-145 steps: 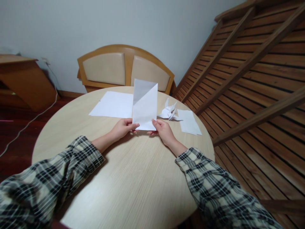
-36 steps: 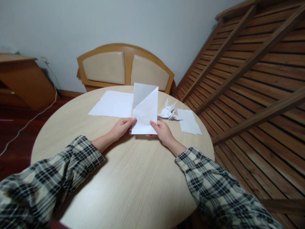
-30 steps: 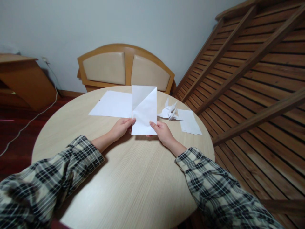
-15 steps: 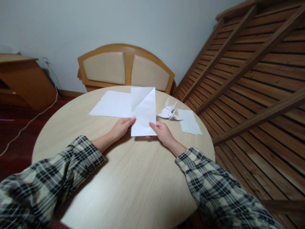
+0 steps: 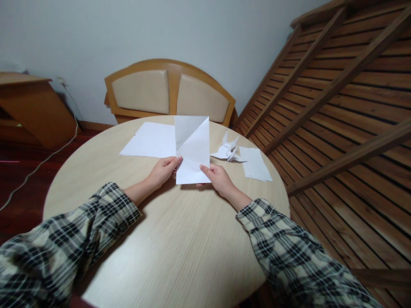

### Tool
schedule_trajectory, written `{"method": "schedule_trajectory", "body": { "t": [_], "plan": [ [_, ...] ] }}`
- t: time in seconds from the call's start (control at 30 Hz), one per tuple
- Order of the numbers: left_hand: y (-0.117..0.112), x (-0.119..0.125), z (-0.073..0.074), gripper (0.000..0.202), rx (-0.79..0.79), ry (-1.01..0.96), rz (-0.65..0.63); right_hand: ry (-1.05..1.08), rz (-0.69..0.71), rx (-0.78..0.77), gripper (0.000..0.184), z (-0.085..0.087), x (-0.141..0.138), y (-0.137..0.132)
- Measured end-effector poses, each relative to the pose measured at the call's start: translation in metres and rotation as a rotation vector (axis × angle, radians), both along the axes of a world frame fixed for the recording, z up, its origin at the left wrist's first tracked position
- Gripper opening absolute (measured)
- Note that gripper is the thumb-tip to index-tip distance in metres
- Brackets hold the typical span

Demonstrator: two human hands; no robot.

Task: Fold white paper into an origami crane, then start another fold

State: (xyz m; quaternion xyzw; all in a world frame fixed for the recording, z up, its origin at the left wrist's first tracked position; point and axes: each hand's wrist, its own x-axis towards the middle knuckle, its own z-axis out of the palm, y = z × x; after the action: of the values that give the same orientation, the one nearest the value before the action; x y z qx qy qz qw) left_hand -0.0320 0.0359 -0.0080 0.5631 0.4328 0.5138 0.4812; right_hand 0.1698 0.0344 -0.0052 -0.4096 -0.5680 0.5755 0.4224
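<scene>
A white sheet of paper (image 5: pixel 192 152) with a diagonal fold stands slightly raised above the round light-wood table (image 5: pixel 167 239). My left hand (image 5: pixel 163 170) pinches its lower left edge, fingers closed on the paper. My right hand (image 5: pixel 216 179) pinches the lower right corner, thumb on top. Both arms wear plaid sleeves.
A flat white sheet (image 5: pixel 149 140) lies behind my left hand. A folded paper crane (image 5: pixel 227 149) and a smaller sheet (image 5: pixel 255 164) lie to the right. A padded wooden chair (image 5: pixel 168 92) stands beyond the table. Slatted wooden frames (image 5: pixel 337 94) lean at right; a cable (image 5: pixel 38 164) crosses the floor at left.
The folded sheet has tilted a little and shifted slightly left and toward me between my hands. Both hands have kept their hold.
</scene>
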Motion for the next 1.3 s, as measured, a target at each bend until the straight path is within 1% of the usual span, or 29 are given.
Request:
{"method": "schedule_trajectory", "body": {
  "t": [0.23,0.47,0.63,0.7,0.8,0.9,0.97,1.03,1.17,1.3],
  "plan": [
    [0.0004,0.0023,0.0022,0.032,0.02,-0.037,0.04,0.003,0.034,-0.028,0.043,-0.0006,-0.0003,-0.0006],
    [0.0028,0.0006,-0.0006,0.036,0.0,-0.041,0.021,-0.009,0.032,-0.012,0.043,0.001,0.0007,-0.0008],
    [0.0009,0.0008,0.0031,0.034,0.003,-0.01,0.066,-0.005,0.052,-0.026,0.046,0.0006,0.0009,-0.0013],
    [0.0003,0.0011,0.0043,0.032,0.003,-0.026,0.08,-0.015,0.063,-0.033,0.047,-0.0004,0.0016,-0.0011],
    [0.0007,0.0005,0.0032,0.032,-0.03,-0.06,0.06,-0.084,0.05,0.045,0.046,-0.0024,0.004,0.0006],
    [0.0006,-0.0004,0.0007,0.034,-0.058,-0.042,-0.008,-0.129,0.001,0.154,0.049,-0.0044,0.0067,0.0034],
    [-0.0004,-0.0006,-0.0004,0.034,-0.071,-0.046,-0.07,-0.145,-0.033,0.178,0.052,-0.0054,0.0077,0.0054],
    [-0.0015,-0.0008,-0.0006,0.034,-0.072,-0.04,-0.105,-0.171,-0.053,0.189,0.052,-0.0061,0.0081,0.0068],
    [-0.0019,-0.0012,0.0001,0.04,-0.022,0.021,-0.063,-0.189,-0.044,0.202,0.051,-0.0068,0.0083,0.0077],
    [-0.0008,-0.0008,0.0008,0.037,-0.024,0.007,-0.016,-0.202,-0.034,0.203,0.051,-0.0077,0.0082,0.0068]
  ]
}}
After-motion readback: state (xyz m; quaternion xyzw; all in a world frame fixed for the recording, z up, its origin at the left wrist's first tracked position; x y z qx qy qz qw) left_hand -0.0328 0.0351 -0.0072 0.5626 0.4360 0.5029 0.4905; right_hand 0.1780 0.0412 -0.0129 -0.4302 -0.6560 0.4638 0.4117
